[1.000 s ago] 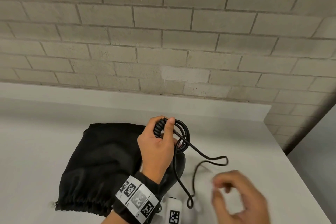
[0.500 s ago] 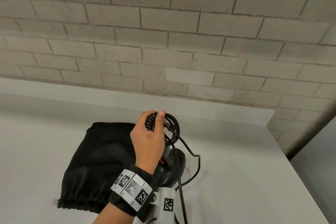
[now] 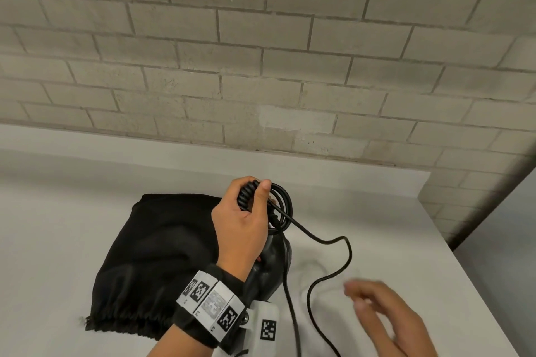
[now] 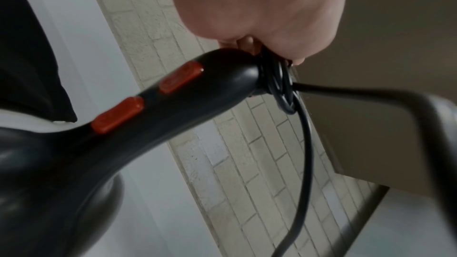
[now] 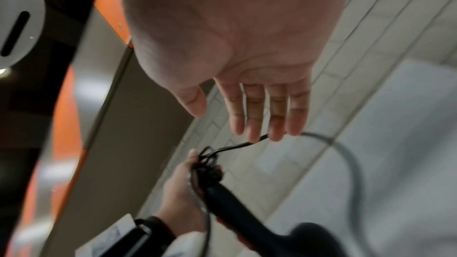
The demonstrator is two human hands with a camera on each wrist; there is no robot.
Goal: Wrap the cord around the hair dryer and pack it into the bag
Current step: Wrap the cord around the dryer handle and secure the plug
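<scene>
My left hand (image 3: 246,220) grips the upper end of the black hair dryer's handle (image 4: 158,105), thumb pressing coiled loops of the black cord (image 3: 282,206) against it. The dryer (image 3: 266,272) stands head down on the white table, its two orange switches (image 4: 118,113) plain in the left wrist view. The loose cord (image 3: 333,264) snakes right from the coil, then down toward the bottom edge. My right hand (image 3: 385,322) hovers blurred at the lower right, fingers straight, holding nothing; the right wrist view shows its fingertips (image 5: 262,130) just in front of the cord. The black drawstring bag (image 3: 156,255) lies left of the dryer.
The white table (image 3: 72,211) ends at a brick wall (image 3: 261,66) behind and at an edge on the right (image 3: 478,278). Tagged bands circle my left wrist (image 3: 211,303).
My right hand left the view half a second ago and is back at the lower right, open. The loose cord has swung out to the right again. The left hand keeps its grip.
</scene>
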